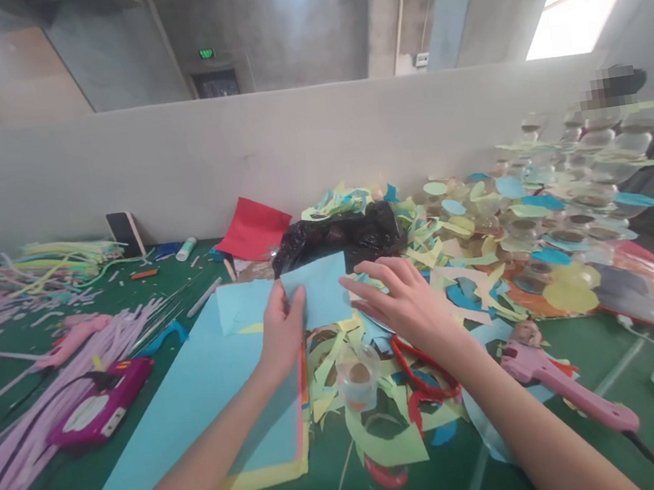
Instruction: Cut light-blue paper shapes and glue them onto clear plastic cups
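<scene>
Far left: lilac fuzzy stems point(94, 363) strewn on the green table point(439, 481), a pink glue gun point(73, 341) lying among them, a magenta device point(104, 410) with a cable at their near side. Phone point(126, 234) propped upright against the low partition. Next, large blue sheets point(204, 408), stacked over yellow and pink ones. Left hand point(281, 328) above the stack's upper right: grip closed in a pinch, thumb and fingers on the left edge of a small blue piece of paper point(326, 290). That piece is mid-table, raised in front of a black plastic bag point(338, 235). Below it, a clear cup point(358, 378) among cut scraps. Right hand point(411, 298): grip loosely open, fingers spread, nothing seen in it; fingertips at the piece's right edge, contact uncertain. Red handles point(406, 368) under that wrist. Farther right, second glue gun point(572, 389), pink; behind it, clear cups and paper discs point(570, 288).
</scene>
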Demonstrator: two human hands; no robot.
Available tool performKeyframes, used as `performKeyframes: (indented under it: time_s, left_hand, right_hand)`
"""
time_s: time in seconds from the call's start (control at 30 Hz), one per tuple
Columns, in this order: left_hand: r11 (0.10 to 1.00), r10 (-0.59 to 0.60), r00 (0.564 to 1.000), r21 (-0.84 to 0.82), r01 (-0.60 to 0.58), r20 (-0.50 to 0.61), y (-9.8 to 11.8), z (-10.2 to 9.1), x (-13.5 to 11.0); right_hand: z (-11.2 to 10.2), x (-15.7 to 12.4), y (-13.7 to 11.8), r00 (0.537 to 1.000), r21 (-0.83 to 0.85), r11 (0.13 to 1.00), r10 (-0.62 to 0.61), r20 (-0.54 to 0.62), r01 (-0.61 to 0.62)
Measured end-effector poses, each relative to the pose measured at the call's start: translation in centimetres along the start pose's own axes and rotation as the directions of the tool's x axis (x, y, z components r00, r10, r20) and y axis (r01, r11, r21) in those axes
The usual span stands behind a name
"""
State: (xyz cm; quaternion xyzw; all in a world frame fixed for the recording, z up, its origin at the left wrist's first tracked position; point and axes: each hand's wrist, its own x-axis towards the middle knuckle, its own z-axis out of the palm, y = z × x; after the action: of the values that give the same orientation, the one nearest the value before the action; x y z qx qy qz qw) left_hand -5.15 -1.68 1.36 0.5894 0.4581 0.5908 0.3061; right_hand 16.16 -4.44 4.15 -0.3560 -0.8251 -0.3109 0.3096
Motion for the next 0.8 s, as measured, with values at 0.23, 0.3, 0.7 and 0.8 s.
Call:
performKeyframes:
  time_s: [0.23, 0.3, 0.7, 0.8]
  left_hand:
    - [0.975, -0.171, 0.956, -0.100, 0.199, 0.240, -0.1, 0.6, -0.7]
    - [0.971, -0.180, 0.937, -0.096, 0.217, 0.299, -0.1, 0.7, -1.0]
    - [0.993, -0.037, 0.920, 0.121, -0.011, 0.391, -0.7, 0.4, -1.0]
    - [0.997, -0.039, 0.937, 0.080, 0.012, 0.347, -0.8, 0.6, -0.9]
  right_hand:
    - [1.0, -0.5, -0.2, 0.997, 0.070, 0.996, 0.055, -0.045, -0.052]
    - [1.5, -0.6, -0.4, 0.995, 0.098, 0.992, 0.081, -0.054, -0.075]
    - [3.2, -1.0, -0.6, 0.959, 0.199, 0.941, 0.282, -0.027, -0.272]
    - [3.5, -1.0, -0.6, 0.910, 0.279, 0.875, 0.414, -0.008, -0.396]
